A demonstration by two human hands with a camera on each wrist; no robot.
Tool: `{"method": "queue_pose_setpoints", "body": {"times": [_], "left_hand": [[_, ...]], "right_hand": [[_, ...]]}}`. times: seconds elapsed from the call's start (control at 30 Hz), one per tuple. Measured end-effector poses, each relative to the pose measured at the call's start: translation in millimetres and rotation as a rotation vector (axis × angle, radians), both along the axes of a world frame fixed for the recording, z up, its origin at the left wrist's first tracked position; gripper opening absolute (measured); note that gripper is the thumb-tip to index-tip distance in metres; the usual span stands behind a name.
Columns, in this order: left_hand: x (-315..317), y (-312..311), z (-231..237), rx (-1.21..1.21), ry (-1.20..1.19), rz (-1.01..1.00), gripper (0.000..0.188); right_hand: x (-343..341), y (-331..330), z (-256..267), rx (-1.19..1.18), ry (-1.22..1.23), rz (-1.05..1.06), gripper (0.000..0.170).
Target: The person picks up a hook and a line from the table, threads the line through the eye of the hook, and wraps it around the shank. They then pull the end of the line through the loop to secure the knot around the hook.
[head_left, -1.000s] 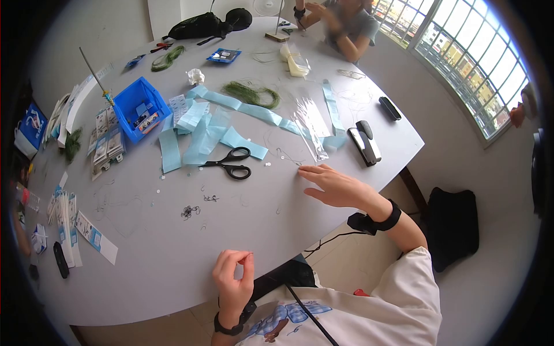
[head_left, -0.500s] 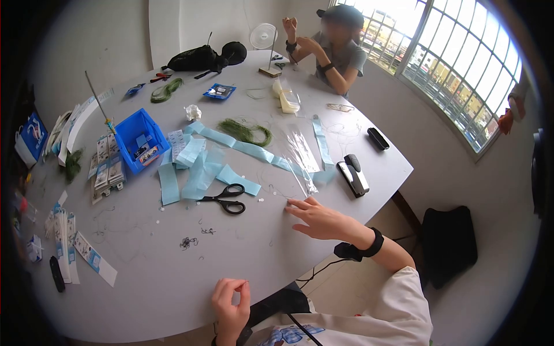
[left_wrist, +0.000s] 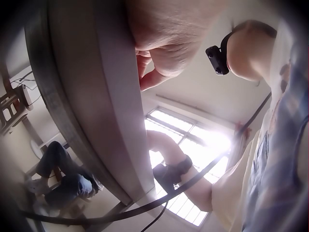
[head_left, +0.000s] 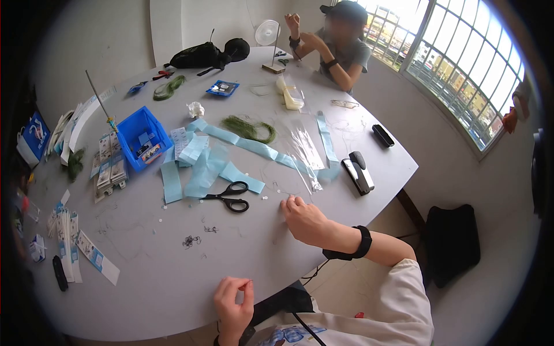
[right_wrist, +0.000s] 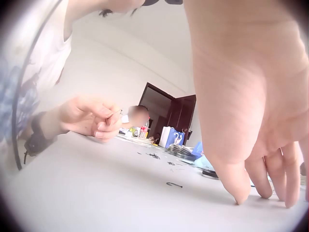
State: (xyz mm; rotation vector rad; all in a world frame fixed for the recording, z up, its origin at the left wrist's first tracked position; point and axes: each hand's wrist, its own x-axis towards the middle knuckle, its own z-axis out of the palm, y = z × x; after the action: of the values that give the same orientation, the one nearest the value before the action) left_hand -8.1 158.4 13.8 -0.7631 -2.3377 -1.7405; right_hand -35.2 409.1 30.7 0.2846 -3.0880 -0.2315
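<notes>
My left hand (head_left: 232, 308) is at the table's front edge, thumb and forefinger tips together. In the right wrist view, a tiny thin sliver (right_wrist: 119, 111) sticks out from this pinch; I cannot tell its kind. My right hand (head_left: 309, 222) reaches over the tabletop, fingers pointing down. Its thumb and fingertips stand apart at the surface in the right wrist view, beside a thin clear line (head_left: 291, 193). One dark fish hook (right_wrist: 175, 184) lies near the thumb. A small heap of dark hooks (head_left: 189, 241) lies left of the right hand, below black-handled scissors (head_left: 219, 197).
Light blue strips (head_left: 245, 147) and clear plastic sleeves (head_left: 304, 151) spread across the middle. A blue bin (head_left: 135, 151) and stacked cards (head_left: 108, 167) stand left. A stapler (head_left: 359, 173) lies right. Green line coils (head_left: 254, 130) lie farther back. Another person (head_left: 346, 57) sits at the far side.
The right hand's fingers have gone from stretched flat to bent down at the table, a little to the left. The left hand keeps its pinch. The head view has tilted up.
</notes>
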Motion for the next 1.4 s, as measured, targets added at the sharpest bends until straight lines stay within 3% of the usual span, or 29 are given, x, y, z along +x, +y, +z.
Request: {"method": "queue_pose_setpoints", "body": {"times": [0.07,0.13,0.33,0.47,0.87,1.4], "left_hand": [[0,-1,0,-0.007,-0.009,0.004,0.004],[0,-2,3,-0.010,-0.022,0.007,0.004],[-1,2,6,0.018,-0.017,-0.006,0.006],[-1,1,6,0.005,-0.004,-0.003,0.006],[-2,0,8,-0.001,-0.013,0.003,0.007],[-3,1,5,0.007,0.012,-0.013,0.009]], "right_hand": [[-6,-4,6,0.025,0.006,0.027,0.044],[-11,-3,11,-0.040,-0.151,-0.014,0.047],[-1,2,7,-0.077,-0.049,0.021,0.051],[0,3,12,-0.127,-0.099,0.009,0.053],[-12,-1,13,0.011,-0.102,0.070,0.046],[-13,2,20,-0.036,-0.169,0.088,0.057]]}}
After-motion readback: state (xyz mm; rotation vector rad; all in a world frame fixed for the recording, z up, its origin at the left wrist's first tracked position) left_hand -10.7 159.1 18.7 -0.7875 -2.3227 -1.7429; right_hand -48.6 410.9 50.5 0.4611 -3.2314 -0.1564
